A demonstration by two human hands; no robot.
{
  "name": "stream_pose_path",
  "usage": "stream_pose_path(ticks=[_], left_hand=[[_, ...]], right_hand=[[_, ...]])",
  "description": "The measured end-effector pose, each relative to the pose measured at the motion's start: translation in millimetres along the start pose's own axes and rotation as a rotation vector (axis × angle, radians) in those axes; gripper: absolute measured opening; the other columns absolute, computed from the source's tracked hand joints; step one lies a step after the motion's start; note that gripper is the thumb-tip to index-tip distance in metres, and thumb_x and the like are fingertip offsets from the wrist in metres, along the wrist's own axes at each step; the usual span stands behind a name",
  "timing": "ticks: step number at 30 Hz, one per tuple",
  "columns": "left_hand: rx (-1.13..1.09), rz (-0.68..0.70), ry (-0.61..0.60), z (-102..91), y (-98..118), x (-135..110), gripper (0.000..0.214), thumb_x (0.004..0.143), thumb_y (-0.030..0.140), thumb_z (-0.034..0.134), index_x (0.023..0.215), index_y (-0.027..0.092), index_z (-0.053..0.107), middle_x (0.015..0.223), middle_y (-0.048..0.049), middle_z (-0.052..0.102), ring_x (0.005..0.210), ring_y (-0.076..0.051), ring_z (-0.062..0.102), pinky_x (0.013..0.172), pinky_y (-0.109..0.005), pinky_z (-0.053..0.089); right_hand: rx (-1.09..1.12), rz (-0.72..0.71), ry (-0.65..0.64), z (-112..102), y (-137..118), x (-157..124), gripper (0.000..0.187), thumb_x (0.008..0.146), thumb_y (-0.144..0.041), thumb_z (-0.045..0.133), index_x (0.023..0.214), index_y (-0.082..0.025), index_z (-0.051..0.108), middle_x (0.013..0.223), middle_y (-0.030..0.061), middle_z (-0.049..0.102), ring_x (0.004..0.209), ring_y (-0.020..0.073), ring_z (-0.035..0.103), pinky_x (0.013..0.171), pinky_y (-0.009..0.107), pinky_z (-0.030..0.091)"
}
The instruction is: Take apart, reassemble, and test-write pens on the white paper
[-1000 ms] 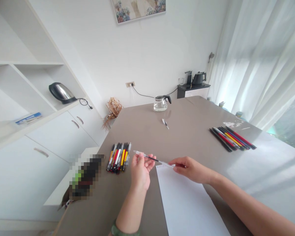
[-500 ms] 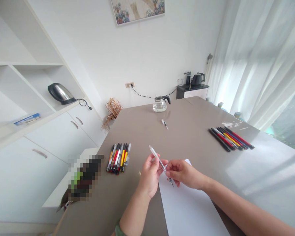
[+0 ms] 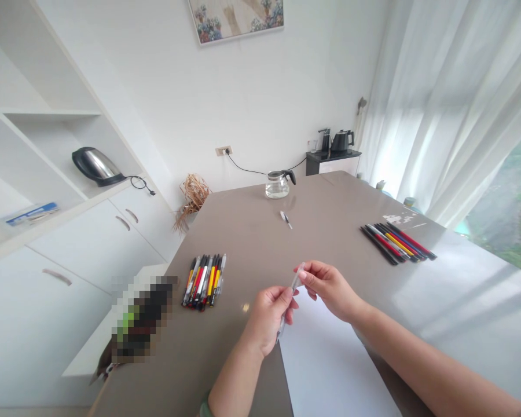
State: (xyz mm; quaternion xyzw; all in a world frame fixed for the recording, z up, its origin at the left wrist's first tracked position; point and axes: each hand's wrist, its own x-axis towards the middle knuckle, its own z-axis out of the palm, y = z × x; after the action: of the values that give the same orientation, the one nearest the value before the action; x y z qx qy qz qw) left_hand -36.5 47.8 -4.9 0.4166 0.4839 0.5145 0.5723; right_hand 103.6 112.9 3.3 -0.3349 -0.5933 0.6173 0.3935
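Note:
Both my hands hold one clear-barrelled pen [image 3: 292, 292] above the brown table [image 3: 260, 243]. My left hand [image 3: 269, 318] is closed round the pen's lower part. My right hand [image 3: 327, 286] pinches its upper end with thumb and fingertips. The pen stands steeply, its upper end tilted to the right. A white sheet of paper [image 3: 330, 370] lies on the table just under and in front of my hands. A bundle of mixed pens [image 3: 203, 280] lies to the left of my left hand.
A second row of dark, red and yellow pens [image 3: 397, 242] lies at the right. One loose pen [image 3: 285, 219] and a glass jug [image 3: 278, 183] are further back. White cupboards with a kettle [image 3: 96, 165] stand left; curtains hang at the right.
The pen has swung from lying nearly level between my hands to standing steeply. My hands have come closer together, and my right hand has moved from its lower end to its upper end.

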Motion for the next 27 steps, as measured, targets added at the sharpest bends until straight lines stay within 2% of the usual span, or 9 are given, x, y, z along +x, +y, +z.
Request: stream_pose_path(ticks=[4, 8, 11, 13, 15, 20, 24, 27], left_hand=[[0.017, -0.007, -0.007, -1.7, -2.3, 1.2, 0.026, 0.072, 0.039, 0.054, 0.069, 0.014, 0.059, 0.063, -0.0018, 0.055, 0.044, -0.006, 0.043, 0.044, -0.020, 0.029], [0.009, -0.011, -0.021, -4.2, -3.4, 2.7, 0.027, 0.072, 0.040, 0.053, 0.069, 0.013, 0.057, 0.067, -0.0021, 0.055, 0.045, -0.005, 0.043, 0.044, -0.019, 0.030], [-0.011, -0.005, -0.001, -6.4, -6.0, 4.6, 0.026, 0.074, 0.040, 0.052, 0.073, 0.014, 0.056, 0.064, -0.0002, 0.053, 0.044, -0.005, 0.042, 0.043, -0.019, 0.030], [-0.037, 0.003, 0.052, -8.5, -9.1, 6.9, 0.026, 0.074, 0.040, 0.051, 0.075, 0.014, 0.055, 0.061, 0.0011, 0.050, 0.044, -0.005, 0.041, 0.043, -0.018, 0.030], [-0.076, 0.019, 0.134, -11.7, -12.2, 9.9, 0.027, 0.074, 0.041, 0.051, 0.075, 0.015, 0.054, 0.060, 0.0018, 0.049, 0.043, -0.005, 0.041, 0.043, -0.018, 0.030], [-0.213, 0.085, 0.355, -24.1, -14.0, 17.8, 0.027, 0.072, 0.041, 0.052, 0.078, 0.015, 0.053, 0.060, 0.0028, 0.047, 0.045, -0.005, 0.041, 0.043, -0.017, 0.032], [-0.276, 0.111, 0.468, -33.1, -10.3, 22.1, 0.027, 0.071, 0.040, 0.055, 0.080, 0.015, 0.053, 0.061, 0.0027, 0.047, 0.047, -0.005, 0.042, 0.044, -0.018, 0.034], [-0.297, 0.110, 0.486, -36.2, -9.5, 23.6, 0.027, 0.070, 0.039, 0.056, 0.079, 0.015, 0.054, 0.061, 0.0029, 0.047, 0.046, -0.005, 0.042, 0.043, -0.017, 0.034]], right_hand=[[0.127, -0.022, 0.049, -5.4, -0.2, 5.3, 0.026, 0.072, -0.038, 0.055, 0.082, -0.015, 0.055, 0.056, -0.0033, 0.042, 0.048, 0.0066, 0.036, 0.046, 0.022, 0.035], [0.212, -0.005, 0.001, -8.1, -7.6, 14.2, 0.025, 0.070, -0.037, 0.057, 0.080, -0.014, 0.056, 0.057, -0.0019, 0.046, 0.051, 0.0071, 0.041, 0.049, 0.021, 0.037], [0.241, -0.012, 0.025, -10.6, -12.5, 30.6, 0.027, 0.070, -0.038, 0.057, 0.083, -0.014, 0.056, 0.063, 0.0000, 0.049, 0.056, 0.0078, 0.045, 0.052, 0.021, 0.039], [0.155, -0.012, 0.075, -11.3, -11.8, 46.8, 0.030, 0.072, -0.041, 0.053, 0.087, -0.015, 0.055, 0.065, 0.0006, 0.051, 0.058, 0.0080, 0.048, 0.054, 0.021, 0.041], [-0.023, 0.015, 0.119, -8.8, -5.7, 65.0, 0.032, 0.075, -0.044, 0.046, 0.088, -0.016, 0.054, 0.064, 0.0005, 0.052, 0.057, 0.0075, 0.049, 0.055, 0.021, 0.043], [-0.301, 0.143, 0.075, 14.0, 29.5, 104.0, 0.023, 0.072, -0.035, 0.051, 0.065, -0.013, 0.056, 0.049, -0.0001, 0.051, 0.042, 0.0073, 0.047, 0.045, 0.021, 0.042], [-0.580, 0.208, 0.059, 33.4, 51.9, 120.4, 0.017, 0.064, -0.028, 0.058, 0.056, -0.013, 0.057, 0.042, 0.0000, 0.050, 0.040, 0.0089, 0.047, 0.041, 0.020, 0.037], [-0.783, 0.182, 0.094, 42.2, 57.7, 124.2, 0.015, 0.060, -0.028, 0.062, 0.059, -0.014, 0.060, 0.053, 0.0031, 0.057, 0.051, 0.0115, 0.052, 0.047, 0.020, 0.036]])
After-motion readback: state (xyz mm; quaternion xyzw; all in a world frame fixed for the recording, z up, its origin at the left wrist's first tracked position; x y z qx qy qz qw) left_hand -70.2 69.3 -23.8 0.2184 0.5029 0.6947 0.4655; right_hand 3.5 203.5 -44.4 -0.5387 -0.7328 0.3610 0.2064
